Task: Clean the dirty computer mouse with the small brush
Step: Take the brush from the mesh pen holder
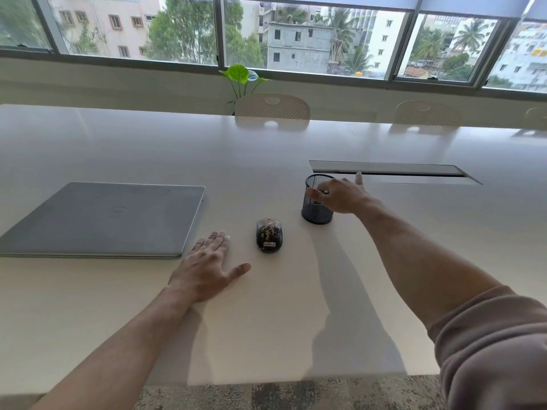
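A black computer mouse point(269, 239), speckled with pale dirt on top, lies on the white table point(266, 321) near the middle. My left hand point(207, 267) rests flat on the table just left of it, fingers straight, not touching it. My right hand point(340, 196) reaches over the rim of a black mesh pen cup point(315, 211) behind and right of the mouse. Its fingers curl round a thin small brush point(358, 177), whose pale end sticks out past the hand. The brush's other end is hidden by my fingers and the cup.
A closed grey laptop point(103, 220) lies at the left. A long cable slot point(393, 171) is set into the table behind the cup. Two pale chairs point(272, 109) and a small green plant point(238, 75) stand at the far edge, below the windows.
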Available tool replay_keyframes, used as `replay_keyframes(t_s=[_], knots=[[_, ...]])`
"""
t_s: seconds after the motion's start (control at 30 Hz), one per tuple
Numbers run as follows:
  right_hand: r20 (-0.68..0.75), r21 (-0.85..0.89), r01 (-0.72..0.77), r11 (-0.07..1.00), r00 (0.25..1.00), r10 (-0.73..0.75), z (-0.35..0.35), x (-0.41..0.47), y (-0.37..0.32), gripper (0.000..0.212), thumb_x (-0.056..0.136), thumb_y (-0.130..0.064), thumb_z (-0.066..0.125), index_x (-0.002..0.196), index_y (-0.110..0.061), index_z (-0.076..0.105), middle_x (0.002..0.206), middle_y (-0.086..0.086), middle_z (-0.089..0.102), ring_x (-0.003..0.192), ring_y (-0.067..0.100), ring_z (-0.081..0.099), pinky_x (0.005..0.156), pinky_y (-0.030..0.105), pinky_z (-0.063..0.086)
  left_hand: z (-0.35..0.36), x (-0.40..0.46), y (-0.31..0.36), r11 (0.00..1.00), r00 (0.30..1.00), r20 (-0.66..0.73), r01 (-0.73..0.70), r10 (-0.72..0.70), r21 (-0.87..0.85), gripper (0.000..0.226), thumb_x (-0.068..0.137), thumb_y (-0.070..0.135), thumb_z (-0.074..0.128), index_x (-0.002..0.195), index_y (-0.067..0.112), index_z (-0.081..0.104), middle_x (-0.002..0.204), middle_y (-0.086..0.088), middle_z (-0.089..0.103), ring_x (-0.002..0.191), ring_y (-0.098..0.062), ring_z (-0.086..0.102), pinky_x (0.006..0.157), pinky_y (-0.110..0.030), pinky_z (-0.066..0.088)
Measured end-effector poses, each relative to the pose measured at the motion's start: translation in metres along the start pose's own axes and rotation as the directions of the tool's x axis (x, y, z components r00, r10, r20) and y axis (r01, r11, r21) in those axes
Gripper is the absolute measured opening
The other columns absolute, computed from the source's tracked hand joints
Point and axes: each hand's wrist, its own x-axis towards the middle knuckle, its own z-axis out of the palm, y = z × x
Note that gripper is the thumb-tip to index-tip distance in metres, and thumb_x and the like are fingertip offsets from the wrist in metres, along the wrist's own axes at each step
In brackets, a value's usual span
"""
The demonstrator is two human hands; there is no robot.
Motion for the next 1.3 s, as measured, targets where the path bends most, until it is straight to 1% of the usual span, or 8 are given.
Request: replay_keyframes(t_s=[0.17,0.3,0.43,0.53,0.83,1.03,1.17,1.3], knots=[[-0.040,0.073,0.003,0.997,0.999,0.000,0.000,0.006,0.002,0.063,0.101,-0.066,0.030,0.069,-0.018,0.055,0.069,-0.003,0.059,0.093,0.023,0.054,0.120,0.064,-0.002,0.000,0.000,0.000,1.000,1.000,0.002,-0.001,0.001,0.006,0.118,0.068,0.092,0.003,0.155,0.012,0.013,0.163,0.001,0.007,0.149,-0.008,-0.001,0.121,-0.028,-0.003],[-0.149,0.154,0.015,0.988,0.989,0.009,-0.004,0.006,0.004,0.056,0.101,-0.058,0.041,0.061,-0.020,0.048,0.064,-0.003,0.052,0.086,0.028,0.051,0.121,0.055,0.014,-0.001,-0.001,0.001,1.000,1.000,0.003,0.003,-0.003,0.009,0.111,0.073,0.088,0.011,0.155,0.013,0.013,0.163,0.001,0.007,0.149,-0.007,-0.001,0.121,-0.028,-0.002],[-0.279,0.282,0.043,0.958,0.959,0.040,-0.006,0.003,0.008,0.027,0.097,-0.037,0.060,0.083,-0.017,0.071,0.082,0.010,0.071,0.094,0.035,0.061,0.096,0.038,0.041,-0.001,-0.001,0.002,1.000,1.000,0.004,0.006,-0.006,0.007,0.112,0.073,0.089,0.011,0.155,0.013,0.013,0.163,0.001,0.007,0.149,-0.007,-0.001,0.121,-0.028,-0.002],[-0.362,0.325,0.064,0.944,0.930,0.062,-0.011,-0.002,0.010,0.013,0.089,-0.017,0.060,0.092,-0.019,0.073,0.092,0.010,0.075,0.095,0.035,0.066,0.084,0.037,0.052,0.000,0.000,0.001,1.000,1.000,-0.001,0.005,-0.005,-0.006,0.122,0.065,0.095,0.002,0.155,0.013,0.013,0.163,0.001,0.007,0.149,-0.007,-0.001,0.121,-0.029,-0.001],[-0.539,0.460,0.131,0.878,0.827,0.159,-0.023,-0.041,0.004,0.017,0.093,-0.024,0.057,0.101,-0.024,0.072,0.087,0.001,0.077,0.090,0.024,0.070,0.084,0.037,0.054,-0.001,-0.001,0.000,0.998,1.000,-0.004,0.003,-0.003,-0.061,0.131,0.057,0.100,0.005,0.155,0.014,0.014,0.163,0.002,0.007,0.149,-0.007,-0.001,0.121,-0.028,0.000],[-0.500,0.739,0.210,0.640,0.807,0.312,-0.019,-0.094,-0.009,0.013,0.093,-0.021,0.063,0.085,-0.028,0.070,0.075,-0.007,0.075,0.083,0.009,0.072,0.087,0.033,0.055,-0.010,-0.003,0.000,0.974,1.000,-0.028,-0.010,0.004,-0.228,0.131,0.057,0.097,0.036,0.155,0.014,0.013,0.163,0.003,0.011,0.149,-0.008,0.003,0.120,-0.027,0.006],[-0.338,0.907,0.176,0.381,0.846,0.413,0.002,-0.127,-0.016,0.014,0.093,-0.014,0.069,0.081,-0.022,0.071,0.070,-0.001,0.076,0.075,0.017,0.073,0.078,0.035,0.058,-0.013,0.005,0.001,0.933,0.997,-0.010,-0.081,0.083,-0.352,0.137,0.052,0.096,0.048,0.156,0.015,0.010,0.163,0.002,0.009,0.148,-0.004,0.002,0.120,-0.027,0.007],[-0.209,0.967,0.111,0.231,0.864,0.458,0.023,-0.152,-0.023,0.006,0.093,-0.010,0.069,0.088,-0.012,0.071,0.070,0.003,0.076,0.074,0.021,0.074,0.074,0.036,0.059,-0.017,0.019,0.009,0.896,0.991,0.010,-0.119,0.136,-0.428,0.144,0.045,0.096,0.055,0.156,0.016,0.009,0.163,0.000,0.011,0.148,-0.006,0.008,0.121,-0.030,0.011]])
